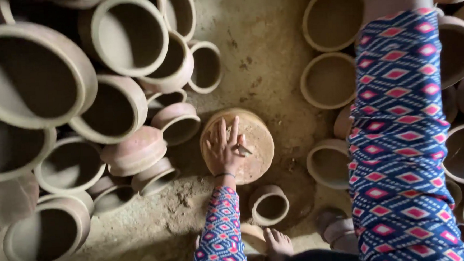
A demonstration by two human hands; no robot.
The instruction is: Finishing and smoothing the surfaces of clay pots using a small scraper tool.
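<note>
Head view looks straight down on the left hand, which lies flat with fingers spread wide on the upturned bottom of a round, pale brown clay pot resting mouth-down on the earthen floor. The hand covers the pot's left half, palm pressed to the clay, and grips nothing. A thin band circles the wrist, and the sleeve behind it is blue with a red and white diamond pattern. The right arm, in the same patterned cloth, stretches up the right side of the view; the right hand passes out of the top edge, so whether it is spread or closed cannot be told. A bare foot rests on the floor just below the pot, beside a small open clay cup. Left of the pot stands a crowded heap of unfired clay pots, tilted with dark mouths showing. More open clay bowls sit to the right, near the patterned arm. The floor is dusty, packed earth, lit in the middle and shadowed at the edges.
</note>
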